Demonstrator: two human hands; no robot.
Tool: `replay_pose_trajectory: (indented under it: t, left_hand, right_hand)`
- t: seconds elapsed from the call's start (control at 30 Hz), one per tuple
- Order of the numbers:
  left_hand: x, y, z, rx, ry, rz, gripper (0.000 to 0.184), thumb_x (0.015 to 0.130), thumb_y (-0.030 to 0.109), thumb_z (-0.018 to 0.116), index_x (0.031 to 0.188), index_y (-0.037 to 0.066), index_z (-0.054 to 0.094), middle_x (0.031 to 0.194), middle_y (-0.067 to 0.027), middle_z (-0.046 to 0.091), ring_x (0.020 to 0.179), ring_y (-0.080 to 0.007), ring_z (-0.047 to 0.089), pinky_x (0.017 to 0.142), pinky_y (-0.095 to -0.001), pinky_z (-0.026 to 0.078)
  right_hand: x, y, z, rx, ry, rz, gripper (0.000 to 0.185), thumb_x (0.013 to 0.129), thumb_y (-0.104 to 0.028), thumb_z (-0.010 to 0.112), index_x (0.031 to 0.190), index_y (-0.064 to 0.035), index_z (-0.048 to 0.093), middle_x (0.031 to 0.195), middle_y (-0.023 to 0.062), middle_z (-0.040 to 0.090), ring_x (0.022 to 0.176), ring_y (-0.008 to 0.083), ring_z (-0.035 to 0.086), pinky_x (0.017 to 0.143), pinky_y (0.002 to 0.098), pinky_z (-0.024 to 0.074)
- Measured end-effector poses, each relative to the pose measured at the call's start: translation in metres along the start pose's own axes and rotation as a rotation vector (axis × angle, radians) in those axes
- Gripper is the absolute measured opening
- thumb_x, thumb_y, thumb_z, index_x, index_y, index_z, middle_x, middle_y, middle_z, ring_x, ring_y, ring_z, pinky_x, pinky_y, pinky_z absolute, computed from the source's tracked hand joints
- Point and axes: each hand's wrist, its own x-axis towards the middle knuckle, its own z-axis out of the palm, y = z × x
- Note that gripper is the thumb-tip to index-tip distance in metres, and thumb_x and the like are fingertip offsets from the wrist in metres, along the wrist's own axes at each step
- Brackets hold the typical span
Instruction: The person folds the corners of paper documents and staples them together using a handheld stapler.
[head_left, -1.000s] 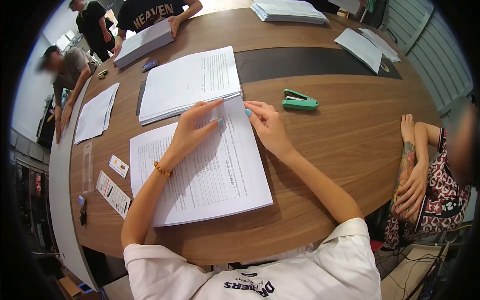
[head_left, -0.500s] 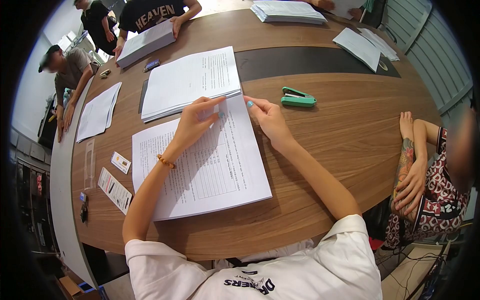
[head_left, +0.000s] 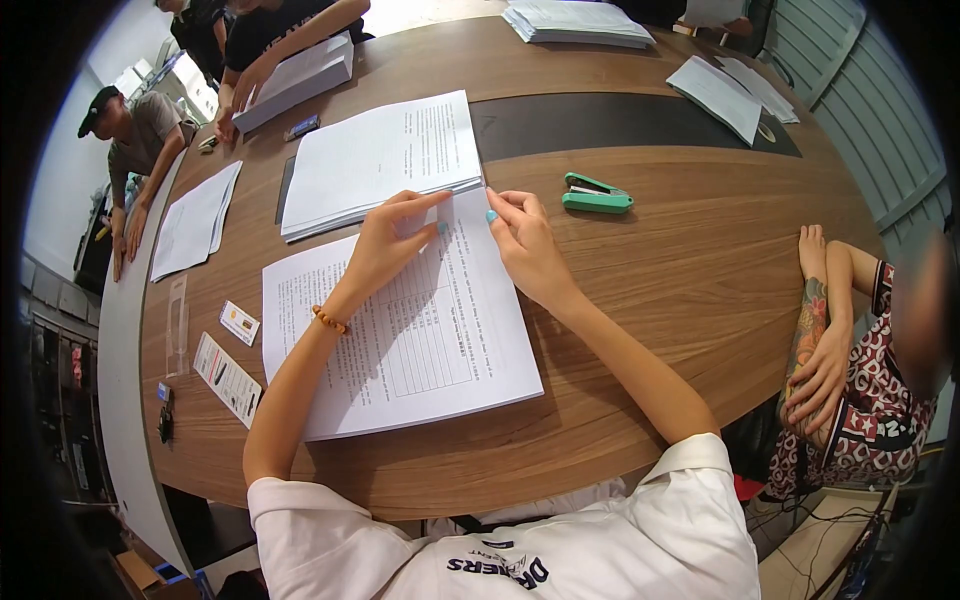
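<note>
A stack of printed sheets [head_left: 430,350] with a table grid on the top page lies in front of me. My left hand [head_left: 392,235] rests on its upper part, thumb and index finger apart and nothing between them. At the upper right corner, my right hand [head_left: 525,240] has thumb and fingers closed on the paper's edge. Just beyond, a second printed stack [head_left: 385,165] lies against the first one's far edge. To the right of my right hand sits a green stapler [head_left: 597,194].
Left of the paper are a card [head_left: 240,323], a printed strip [head_left: 228,380] and a clear plastic piece [head_left: 177,325]. More papers [head_left: 197,220] lie farther left. A person's crossed arms [head_left: 815,340] rest at the right edge. Across the table, a person handles a thick stack [head_left: 300,85].
My right hand has shifted slightly, its fingers now closer around the paper's corner. My left hand has hardly moved. Across the table, the person now leans over the thick stack, which rests lower.
</note>
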Motion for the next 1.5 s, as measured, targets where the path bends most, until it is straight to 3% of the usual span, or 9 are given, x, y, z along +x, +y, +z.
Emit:
replay_pose_trajectory:
  t: [0.23,0.33,0.4,0.5,0.73,1.03,1.1,1.27,1.5]
  left_hand:
    - [0.002,-0.004,0.001,0.023,0.005,0.034,0.04,0.076,0.001,0.062,0.115,0.013,0.061,0.095,-0.007,0.063,0.077,-0.0127,0.06,0.069,-0.0225,0.05]
    - [0.002,-0.006,0.002,0.04,0.008,0.037,0.041,0.076,0.001,0.061,0.115,0.012,0.061,0.094,-0.0065,0.062,0.076,-0.0132,0.059,0.069,-0.0225,0.051]
    - [0.002,-0.007,0.002,0.015,0.011,0.058,0.041,0.075,-0.001,0.06,0.115,0.012,0.062,0.093,-0.0064,0.061,0.077,-0.0135,0.059,0.07,-0.0225,0.05]
    - [0.001,-0.006,0.002,-0.017,0.0,0.029,0.045,0.074,-0.003,0.059,0.116,0.012,0.061,0.096,-0.0043,0.061,0.081,-0.0092,0.055,0.072,-0.0204,0.048]
    - [0.004,-0.005,0.003,0.076,0.033,0.072,0.036,0.078,0.005,0.06,0.113,0.01,0.063,0.091,-0.0059,0.062,0.076,-0.0121,0.058,0.069,-0.0218,0.048]
    - [0.02,0.001,0.008,-0.113,0.106,-0.244,0.02,0.076,0.016,0.068,0.091,0.003,0.071,0.078,-0.0117,0.068,0.064,-0.0113,0.061,0.055,-0.0197,0.046]
    - [0.02,-0.005,0.01,-0.154,0.136,-0.217,0.019,0.075,0.015,0.069,0.09,0.004,0.071,0.078,-0.0112,0.068,0.064,-0.011,0.061,0.055,-0.0183,0.046]
    - [0.02,-0.007,0.012,-0.16,0.167,-0.185,0.019,0.074,0.015,0.068,0.088,0.003,0.071,0.079,-0.0109,0.069,0.068,-0.0117,0.062,0.061,-0.0209,0.048]
    - [0.018,-0.014,0.02,-0.088,0.262,-0.076,0.017,0.073,0.017,0.067,0.085,0.006,0.072,0.079,-0.0078,0.069,0.064,-0.0119,0.059,0.06,-0.0228,0.045]
  right_hand:
    - [0.004,0.007,-0.001,0.063,0.023,-0.029,0.034,0.087,-0.011,0.049,0.117,0.0042,0.055,0.114,0.0175,0.047,0.111,0.0288,0.041,0.093,0.0347,0.0364]
    - [0.013,0.01,-0.005,0.099,0.051,0.003,0.03,0.086,-0.014,0.053,0.109,0.003,0.06,0.101,0.0144,0.057,0.096,0.0219,0.052,0.081,0.031,0.0437]
    - [0.022,0.003,-0.014,0.273,-0.082,0.264,0.025,0.087,-0.016,0.056,0.104,0.0024,0.062,0.089,0.0069,0.062,0.08,0.011,0.056,0.072,0.0233,0.0449]
    - [0.027,0.006,-0.012,0.202,-0.048,0.143,0.019,0.085,-0.014,0.061,0.096,0.0014,0.064,0.079,0.0041,0.064,0.072,0.0077,0.056,0.066,0.021,0.0453]
    - [0.03,0.011,-0.008,0.28,-0.046,0.194,0.018,0.083,-0.011,0.063,0.094,0.003,0.064,0.08,0.0046,0.064,0.072,0.0075,0.056,0.065,0.0206,0.045]
    - [0.035,0.018,-0.007,0.28,0.003,0.131,0.018,0.08,-0.013,0.064,0.089,0.0031,0.066,0.074,0.0065,0.065,0.065,0.0104,0.059,0.06,0.0234,0.0465]
    - [0.04,0.011,-0.026,0.186,-0.187,0.152,0.029,0.084,-0.021,0.063,0.102,0.0018,0.061,0.087,0.0066,0.063,0.082,0.0132,0.057,0.075,0.0263,0.0458]
    - [0.047,0.056,-0.117,-0.719,-0.09,-0.384,0.051,0.078,-0.028,0.067,0.118,-0.0007,0.05,0.112,0.0142,0.054,0.103,0.0277,0.05,0.089,0.0352,0.0402]
    - [0.035,0.056,-0.126,-0.294,-0.265,-0.138,0.046,0.077,-0.026,0.068,0.111,0.0002,0.05,0.095,0.0076,0.054,0.089,0.0197,0.052,0.077,0.0309,0.0417]
